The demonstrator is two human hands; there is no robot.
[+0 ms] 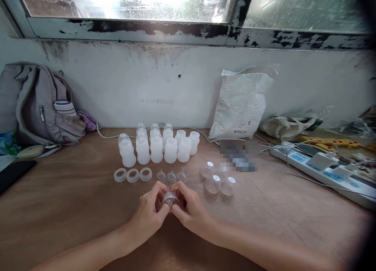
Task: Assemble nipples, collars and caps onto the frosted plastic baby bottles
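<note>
My left hand (152, 204) and my right hand (188, 204) meet low in the middle of the head view. Their thumbs and fingers pinch a translucent bottle collar ring (170, 198) from both sides. Something clear, seemingly a teat, sits in the ring; the fingers hide part of it. Just beyond my hands, three clear teats (171, 176) lie in a row. Left of them are three loose collar rings (133, 176). Several clear domed caps (212, 185) lie to the right. Behind stand several white baby bottles (156, 150), some with clear caps on and some uncapped.
A grey backpack (44, 102) leans at the left wall, near a black flat object (16, 177). A white padded mailer bag (242, 102) stands at the back, with a blurred patch (239, 155) before it. At right lies a power strip (323, 173) with cables.
</note>
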